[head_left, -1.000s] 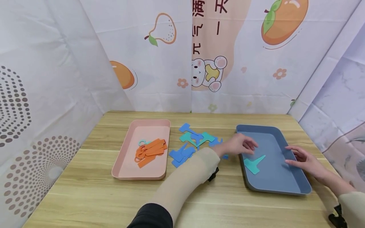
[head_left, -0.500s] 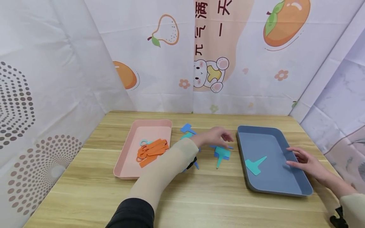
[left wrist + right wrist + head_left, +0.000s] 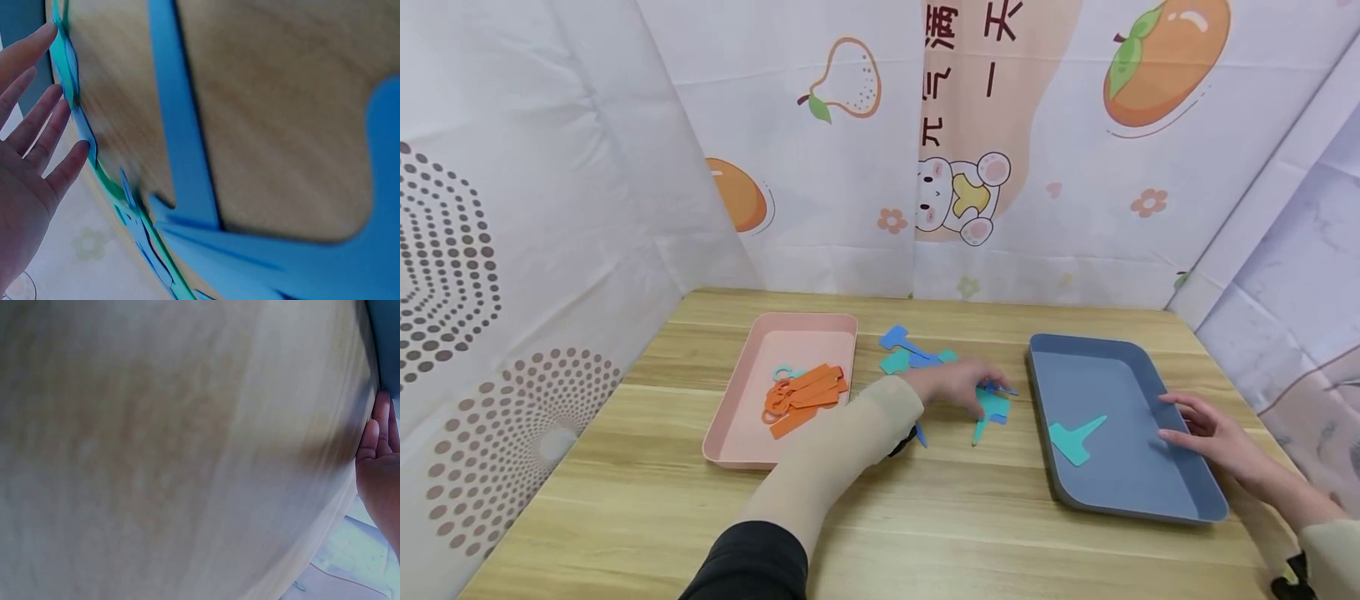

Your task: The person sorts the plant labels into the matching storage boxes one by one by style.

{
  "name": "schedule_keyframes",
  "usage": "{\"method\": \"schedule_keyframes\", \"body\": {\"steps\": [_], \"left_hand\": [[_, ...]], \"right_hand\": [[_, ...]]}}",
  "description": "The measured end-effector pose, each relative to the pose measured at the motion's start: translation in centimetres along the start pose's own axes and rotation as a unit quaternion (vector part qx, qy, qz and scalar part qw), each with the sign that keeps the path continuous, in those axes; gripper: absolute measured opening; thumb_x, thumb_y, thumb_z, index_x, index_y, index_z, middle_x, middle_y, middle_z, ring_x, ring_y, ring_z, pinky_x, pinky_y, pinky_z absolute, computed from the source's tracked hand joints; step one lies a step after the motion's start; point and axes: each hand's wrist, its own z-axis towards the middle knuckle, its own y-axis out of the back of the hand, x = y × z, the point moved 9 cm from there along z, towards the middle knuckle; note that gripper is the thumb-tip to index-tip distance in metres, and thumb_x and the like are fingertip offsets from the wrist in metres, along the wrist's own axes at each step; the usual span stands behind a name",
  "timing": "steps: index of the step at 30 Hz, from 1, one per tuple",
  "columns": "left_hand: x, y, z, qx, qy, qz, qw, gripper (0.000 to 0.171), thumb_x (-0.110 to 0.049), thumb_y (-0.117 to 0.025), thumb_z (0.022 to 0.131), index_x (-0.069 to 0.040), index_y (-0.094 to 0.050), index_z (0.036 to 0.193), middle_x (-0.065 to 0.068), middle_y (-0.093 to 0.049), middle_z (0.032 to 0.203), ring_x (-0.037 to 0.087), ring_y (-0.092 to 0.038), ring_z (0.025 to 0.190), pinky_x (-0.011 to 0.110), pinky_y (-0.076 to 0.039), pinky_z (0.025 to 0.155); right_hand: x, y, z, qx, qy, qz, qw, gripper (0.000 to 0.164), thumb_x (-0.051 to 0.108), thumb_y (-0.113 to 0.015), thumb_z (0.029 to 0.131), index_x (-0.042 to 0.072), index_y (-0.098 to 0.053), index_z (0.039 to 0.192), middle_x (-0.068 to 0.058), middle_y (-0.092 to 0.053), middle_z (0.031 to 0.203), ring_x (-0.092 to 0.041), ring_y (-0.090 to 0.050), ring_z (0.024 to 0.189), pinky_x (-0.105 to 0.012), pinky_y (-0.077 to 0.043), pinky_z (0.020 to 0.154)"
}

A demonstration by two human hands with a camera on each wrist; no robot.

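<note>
My left hand (image 3: 958, 385) reaches over the scattered T-shaped plant labels on the table. Its fingertips touch or hover just above a teal plant label (image 3: 995, 407), which overlaps a blue one; the left wrist view shows the fingers (image 3: 47, 134) spread and fairly straight. A blue plant label (image 3: 181, 119) lies close to that camera. My right hand (image 3: 1213, 437) holds the right rim of the grey-blue tray (image 3: 1105, 358), with some fingers curled against its outer side. One teal plant label (image 3: 1075, 440) lies inside this tray. My left forearm hides part of the pile.
A pink tray (image 3: 741, 400) stands at the left, with a heap of orange ring-ended tags (image 3: 805, 400) and a teal ringed tag (image 3: 783, 372) in it. Behind the wooden table (image 3: 925, 525) hangs a printed curtain (image 3: 820, 183).
My left hand has gone left from above the grey-blue tray to the pile and come down onto the labels. The right hand stays at the tray's rim. The head view has shifted slightly.
</note>
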Motion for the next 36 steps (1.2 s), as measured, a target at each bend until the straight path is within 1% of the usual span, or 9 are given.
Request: {"method": "schedule_keyframes", "body": {"steps": [5, 9, 12, 17, 23, 24, 27, 31, 36], "left_hand": [[-0.2, -0.4, 0.4, 0.004, -0.014, 0.034, 0.9993, 0.059, -0.003, -0.079, 0.08, -0.014, -0.058, 0.134, -0.001, -0.056, 0.13, 0.011, -0.049, 0.121, 0.019, -0.039, 0.096], [-0.5, -0.4, 0.5, 0.003, -0.023, 0.044, 0.9988, 0.054, -0.003, -0.078, 0.081, -0.013, -0.06, 0.131, -0.001, -0.058, 0.123, 0.01, -0.051, 0.114, 0.018, -0.039, 0.093], [-0.5, -0.3, 0.5, 0.005, -0.023, 0.036, 0.9991, 0.051, -0.001, -0.076, 0.083, -0.013, -0.061, 0.129, -0.001, -0.059, 0.12, 0.009, -0.052, 0.112, 0.018, -0.04, 0.091], [-0.1, 0.0, 0.4, -0.001, -0.002, 0.004, 1.0, 0.048, 0.006, -0.071, 0.084, -0.016, -0.064, 0.126, -0.002, -0.059, 0.118, 0.009, -0.052, 0.108, 0.019, -0.044, 0.086], [0.2, 0.3, 0.4, -0.003, -0.008, 0.002, 1.0, 0.041, 0.006, -0.068, 0.085, -0.01, -0.066, 0.122, -0.003, -0.06, 0.097, 0.01, -0.05, 0.086, 0.019, -0.043, 0.072], [0.2, 0.3, 0.4, -0.001, -0.009, -0.002, 1.0, 0.038, 0.007, -0.067, 0.086, -0.009, -0.067, 0.121, -0.003, -0.059, 0.094, 0.01, -0.049, 0.083, 0.018, -0.043, 0.07], [0.2, 0.7, 0.1, 0.005, -0.012, -0.022, 0.9997, 0.029, 0.008, -0.066, 0.086, -0.005, -0.069, 0.111, -0.002, -0.059, 0.089, 0.01, -0.05, 0.08, 0.018, -0.044, 0.069], [0.1, 1.2, -0.2, 0.019, -0.021, -0.041, 0.9987, 0.013, 0.008, -0.065, 0.087, -0.005, -0.065, 0.091, -0.002, -0.055, 0.081, 0.009, -0.048, 0.076, 0.018, -0.042, 0.068], [-0.3, 1.9, -0.7, 0.039, -0.029, -0.049, 0.9976, 0.019, 0.006, -0.064, 0.089, -0.006, -0.058, 0.077, -0.001, -0.049, 0.072, 0.01, -0.044, 0.068, 0.018, -0.038, 0.062]], "right_hand": [[-0.1, -0.3, -0.2, -0.002, -0.002, 0.007, 1.0, 0.053, 0.004, -0.063, 0.094, 0.021, -0.046, 0.14, 0.03, -0.037, 0.121, 0.022, -0.037, 0.1, -0.009, -0.043, 0.075], [-0.1, -0.3, -0.2, -0.003, -0.003, 0.004, 1.0, 0.053, 0.005, -0.063, 0.094, 0.021, -0.045, 0.141, 0.031, -0.037, 0.121, 0.022, -0.036, 0.101, -0.008, -0.042, 0.076], [-0.2, -0.2, -0.2, -0.005, -0.003, 0.0, 1.0, 0.053, 0.006, -0.063, 0.094, 0.022, -0.044, 0.142, 0.031, -0.035, 0.123, 0.021, -0.035, 0.102, -0.006, -0.04, 0.077], [-0.1, -0.1, -0.1, -0.006, -0.001, -0.008, 1.0, 0.054, 0.006, -0.063, 0.095, 0.023, -0.044, 0.143, 0.029, -0.034, 0.126, 0.016, -0.035, 0.11, -0.004, -0.038, 0.078], [0.3, 0.2, 0.1, -0.006, -0.003, -0.016, 1.0, 0.053, 0.01, -0.064, 0.094, 0.018, -0.043, 0.142, 0.03, -0.035, 0.124, 0.018, -0.035, 0.108, -0.005, -0.038, 0.078], [0.3, 0.2, 0.2, -0.006, -0.001, -0.014, 1.0, 0.053, 0.01, -0.065, 0.094, 0.017, -0.043, 0.142, 0.031, -0.036, 0.123, 0.021, -0.034, 0.103, -0.005, -0.039, 0.078], [0.5, 0.3, 0.2, -0.006, 0.006, -0.01, 1.0, 0.053, 0.008, -0.065, 0.093, 0.015, -0.044, 0.141, 0.032, -0.037, 0.121, 0.021, -0.036, 0.102, -0.006, -0.04, 0.077], [0.4, 0.2, 0.1, -0.009, 0.012, 0.0, 1.0, 0.051, 0.005, -0.066, 0.092, 0.014, -0.047, 0.138, 0.032, -0.04, 0.117, 0.02, -0.04, 0.1, -0.008, -0.042, 0.075], [0.2, 0.1, -0.1, -0.01, 0.009, 0.006, 1.0, 0.051, 0.004, -0.066, 0.091, 0.014, -0.047, 0.137, 0.033, -0.04, 0.116, 0.021, -0.04, 0.1, -0.008, -0.043, 0.074]]}}
